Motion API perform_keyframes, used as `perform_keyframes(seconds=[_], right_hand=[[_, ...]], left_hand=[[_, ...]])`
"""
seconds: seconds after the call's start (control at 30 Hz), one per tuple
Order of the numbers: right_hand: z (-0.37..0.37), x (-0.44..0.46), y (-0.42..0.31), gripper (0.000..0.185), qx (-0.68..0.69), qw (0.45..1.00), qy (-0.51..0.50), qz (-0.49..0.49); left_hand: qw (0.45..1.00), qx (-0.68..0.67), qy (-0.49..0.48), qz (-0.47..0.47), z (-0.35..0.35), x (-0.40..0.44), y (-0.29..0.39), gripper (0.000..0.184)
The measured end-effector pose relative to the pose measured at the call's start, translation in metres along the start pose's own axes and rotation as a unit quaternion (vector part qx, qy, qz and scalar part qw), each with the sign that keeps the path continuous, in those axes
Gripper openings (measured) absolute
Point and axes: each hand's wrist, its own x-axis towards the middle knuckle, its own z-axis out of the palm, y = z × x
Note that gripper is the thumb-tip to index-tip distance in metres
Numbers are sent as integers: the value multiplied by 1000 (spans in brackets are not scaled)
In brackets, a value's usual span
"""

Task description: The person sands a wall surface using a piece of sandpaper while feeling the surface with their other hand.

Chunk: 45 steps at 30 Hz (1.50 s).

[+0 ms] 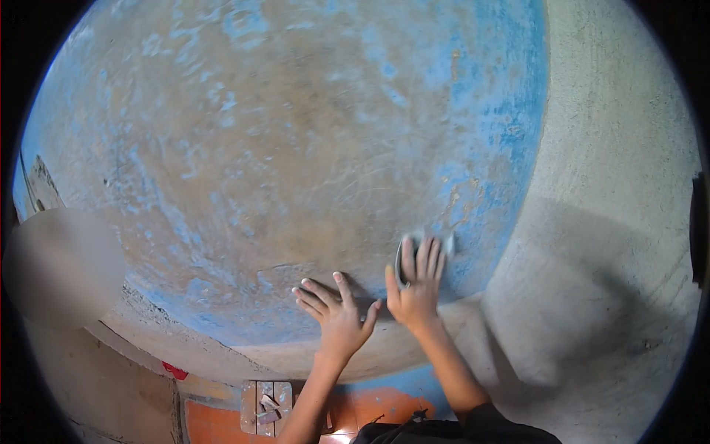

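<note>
My right hand (418, 285) presses a thin greyish sheet (404, 268) flat against the worn blue-and-brown wall (296, 163). Part of the sheet curls up beside the index finger, and a pale edge shows past the fingertips. To its left, my left hand (339, 314) rests on the wall low down, fingers spread, with nothing in it. The wall's blue paint is patchy, with faint curved marks above my right hand.
A bare grey wall (614, 148) adjoins on the right. Below stands a small wooden stool (250, 407) with small blocks (268, 414) on it, over an orange floor (207, 422). A red item (174, 371) lies at lower left. A blurred round patch covers the left side.
</note>
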Motion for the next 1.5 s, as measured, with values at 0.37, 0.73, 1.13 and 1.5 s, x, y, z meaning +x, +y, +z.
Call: perform_keyframes(seconds=[0.37,0.73,1.13,1.5], right_hand=[[-17,1,18,70,42,998,-49,20],[-31,98,-73,77,10,949,-121,-292],[-7,140,-187,75,-32,920,-87,-381],[52,137,-347,79,-2,899,-101,-426]], left_hand=[[994,15,107,5,19,1,-4,108],[947,-244,180,-102,-61,-17,-31,58],[945,-207,208,-142,-104,-42,-165,56],[976,-68,178,-106,-149,-73,-296,56]])
